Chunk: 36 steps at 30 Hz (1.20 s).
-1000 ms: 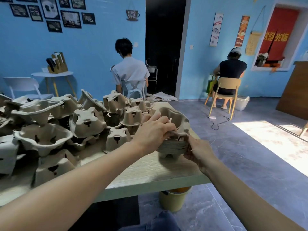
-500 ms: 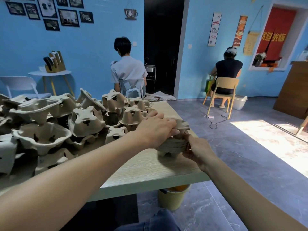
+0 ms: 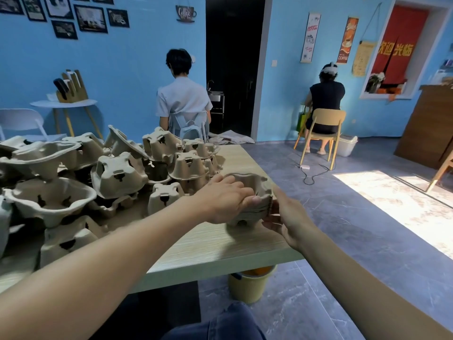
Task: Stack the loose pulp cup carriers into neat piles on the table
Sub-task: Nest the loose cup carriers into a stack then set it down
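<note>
A low pile of nested pulp cup carriers [image 3: 252,185] stands near the right edge of the wooden table [image 3: 220,251]. My left hand [image 3: 223,200] lies over its near left side, fingers curled on the rim. My right hand [image 3: 284,217] presses against its right side with fingers spread along the stacked edges. A big heap of loose pulp carriers [image 3: 117,175] covers the left and back of the table, some upside down, some open side up.
A yellow bucket [image 3: 250,283] stands on the floor under the table's right corner. Two people sit with their backs turned, one just behind the table [image 3: 183,101], one on a wooden chair [image 3: 323,126]. A cable [image 3: 311,173] lies on the grey floor.
The top carrier, tilted up a second ago, now sits flat in the pile. My left hand has slid from on top of it to the near left rim. The right hand stays at the side.
</note>
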Available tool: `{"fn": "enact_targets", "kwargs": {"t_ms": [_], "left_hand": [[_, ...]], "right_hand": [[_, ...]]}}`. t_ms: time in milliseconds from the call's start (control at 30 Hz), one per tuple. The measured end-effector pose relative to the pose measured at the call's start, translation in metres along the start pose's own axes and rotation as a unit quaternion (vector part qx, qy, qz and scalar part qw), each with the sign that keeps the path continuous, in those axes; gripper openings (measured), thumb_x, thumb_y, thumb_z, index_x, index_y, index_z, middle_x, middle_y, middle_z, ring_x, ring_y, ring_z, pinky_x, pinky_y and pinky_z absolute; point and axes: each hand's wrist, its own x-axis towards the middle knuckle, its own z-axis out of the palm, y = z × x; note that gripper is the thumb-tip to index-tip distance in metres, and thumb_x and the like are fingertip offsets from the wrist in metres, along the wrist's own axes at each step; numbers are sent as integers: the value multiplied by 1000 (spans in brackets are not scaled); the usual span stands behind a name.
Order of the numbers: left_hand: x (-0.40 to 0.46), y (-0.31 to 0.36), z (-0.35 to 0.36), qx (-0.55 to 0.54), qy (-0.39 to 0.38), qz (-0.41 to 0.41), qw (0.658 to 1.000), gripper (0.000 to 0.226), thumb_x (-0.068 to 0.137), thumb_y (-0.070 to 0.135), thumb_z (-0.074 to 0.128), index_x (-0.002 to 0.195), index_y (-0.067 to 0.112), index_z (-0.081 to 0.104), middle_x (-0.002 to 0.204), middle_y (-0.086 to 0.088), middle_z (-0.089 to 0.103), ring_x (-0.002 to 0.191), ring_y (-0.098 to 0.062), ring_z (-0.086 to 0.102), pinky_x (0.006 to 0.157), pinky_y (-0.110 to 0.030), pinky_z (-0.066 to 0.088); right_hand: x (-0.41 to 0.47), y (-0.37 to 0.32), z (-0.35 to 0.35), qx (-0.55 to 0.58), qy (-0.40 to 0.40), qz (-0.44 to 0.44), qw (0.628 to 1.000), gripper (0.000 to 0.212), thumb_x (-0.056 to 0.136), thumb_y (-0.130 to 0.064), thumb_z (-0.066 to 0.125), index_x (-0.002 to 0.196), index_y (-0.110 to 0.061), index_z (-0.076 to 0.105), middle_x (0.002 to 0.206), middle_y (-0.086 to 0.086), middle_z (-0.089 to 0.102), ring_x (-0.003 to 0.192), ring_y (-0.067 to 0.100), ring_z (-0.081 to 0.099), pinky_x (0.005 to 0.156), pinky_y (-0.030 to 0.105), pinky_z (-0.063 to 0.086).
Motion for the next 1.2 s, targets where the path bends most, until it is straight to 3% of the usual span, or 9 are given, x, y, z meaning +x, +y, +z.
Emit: {"fn": "enact_targets", "kwargs": {"t_ms": [167,267,400,467,633,833,1100,1200], "left_hand": [[-19,-23,4,-73,128,-29,989,38,98,48,25,118,32,53,119,5,45,114,-15,38,94,-32,25],[-35,-51,14,-106,200,-118,967,32,97,41,40,123,26,51,126,0,43,117,-18,38,95,-32,30],[-54,-89,32,-127,176,-316,923,49,91,39,54,132,16,40,131,-12,37,122,-31,36,102,-38,32],[-60,-99,38,-145,140,-362,910,56,89,41,56,134,13,36,136,-16,31,124,-34,32,104,-40,31],[-60,-110,47,-161,58,-325,930,66,82,39,67,136,16,36,135,-12,30,124,-34,36,105,-40,36],[-63,-118,39,-169,104,-302,932,35,89,24,61,122,16,52,121,-7,42,101,-27,52,88,-35,45],[-71,-111,33,-207,164,-285,921,9,91,12,56,100,15,57,87,-1,55,88,-20,52,69,-28,38],[-73,-105,26,-263,185,-293,900,7,91,14,57,97,14,60,82,1,56,80,-16,51,62,-26,41]], "right_hand": [[5,2,12,-39,-3,-6,999,30,95,-37,49,80,-12,57,81,5,55,75,19,54,64,30,49],[10,6,23,-37,0,-3,999,30,95,-37,49,78,-13,55,80,5,53,73,20,53,61,30,48],[16,8,34,-37,13,0,999,33,94,-39,51,74,-13,53,77,5,50,70,20,52,58,30,47],[20,8,36,-46,18,4,999,31,92,-38,51,75,-13,52,79,6,50,70,19,52,58,30,47],[28,10,38,-82,19,9,996,29,87,-39,56,84,-11,56,83,6,54,71,19,55,56,29,48],[31,10,37,-92,22,5,996,28,86,-38,58,85,-11,57,87,8,55,78,21,56,57,29,48],[26,11,32,-93,17,-5,995,24,86,-33,57,80,-10,57,83,8,53,74,21,54,57,30,48],[23,11,29,-92,20,-8,995,23,85,-31,58,76,-10,56,79,8,52,69,21,53,57,31,47]]}}
